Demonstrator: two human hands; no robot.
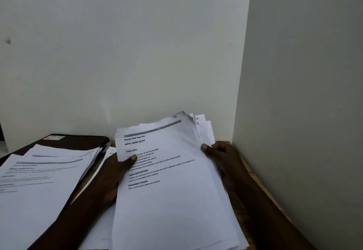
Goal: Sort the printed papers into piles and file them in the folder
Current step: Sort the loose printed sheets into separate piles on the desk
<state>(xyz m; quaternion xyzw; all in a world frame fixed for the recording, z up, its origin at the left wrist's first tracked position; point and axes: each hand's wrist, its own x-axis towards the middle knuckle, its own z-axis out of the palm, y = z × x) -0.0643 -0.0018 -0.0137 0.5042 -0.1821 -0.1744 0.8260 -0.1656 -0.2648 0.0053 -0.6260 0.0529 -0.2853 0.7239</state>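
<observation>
Place: we take this for a plain office or study corner, set up for paperwork.
Walls: two bare pale walls [137, 53] meet in a corner right behind the surface [256, 179].
Surface: brown wood, pushed into that corner.
Paperwork: we see printed papers [172, 200] with typed headings, and a pile [39, 181] overlapping a dark folder [78, 141].
Light: dim, indoors.

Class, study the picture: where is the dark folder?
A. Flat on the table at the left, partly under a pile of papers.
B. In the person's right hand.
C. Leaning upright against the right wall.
A: the dark folder lies flat at the left, the pile of papers overlapping its near part, while the left hand and right hand hold a separate stack.
</observation>
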